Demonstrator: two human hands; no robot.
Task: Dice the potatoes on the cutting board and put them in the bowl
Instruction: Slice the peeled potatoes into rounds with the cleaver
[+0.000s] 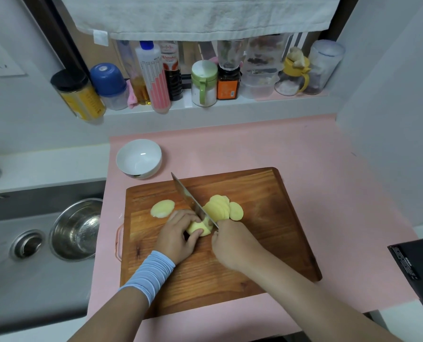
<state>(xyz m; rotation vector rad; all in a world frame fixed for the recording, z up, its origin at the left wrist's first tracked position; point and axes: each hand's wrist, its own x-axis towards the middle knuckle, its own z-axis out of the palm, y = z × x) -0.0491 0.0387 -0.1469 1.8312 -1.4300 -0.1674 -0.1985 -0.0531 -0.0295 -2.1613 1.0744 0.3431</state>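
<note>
On the wooden cutting board (267, 218) my left hand (178, 235) curls its fingers over the uncut end of a peeled potato (198, 229). My right hand (232, 245) grips the handle of a cleaver (190, 198), whose blade stands edge-down in the potato beside my left fingertips. Several cut slices (224, 207) lean in a fan to the right of the blade. One separate potato piece (162, 208) lies on the board's left part. A white bowl (139, 157) with nothing in it stands on the pink mat beyond the board's far left corner.
A sink at the left holds a steel bowl (76, 229) and a drain (28, 243). Several bottles and jars (203, 82) line the ledge behind, under a hanging towel (200, 16). A black box (417, 262) sits at the right edge. The pink mat (328, 169) lies under the board.
</note>
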